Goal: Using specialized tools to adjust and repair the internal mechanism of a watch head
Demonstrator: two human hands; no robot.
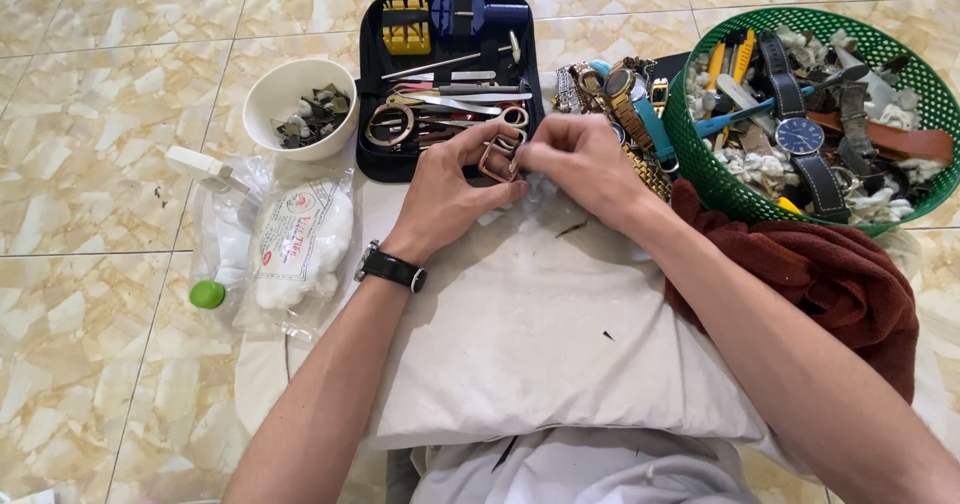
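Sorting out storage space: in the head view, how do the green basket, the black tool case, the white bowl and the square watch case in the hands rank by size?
1. Green basket
2. Black tool case, slightly smaller
3. White bowl
4. Square watch case, held by left hand and right hand

The floor [90,164] is laid with glossy square tiles in a cream and yellow marbled pattern, set apart by thin pale grout lines. Even, soft light falls across it, with faint sheen on the tiles at the upper left and only weak shadows. A white cloth-covered cushion [540,354] lies on the floor at the middle of the view.
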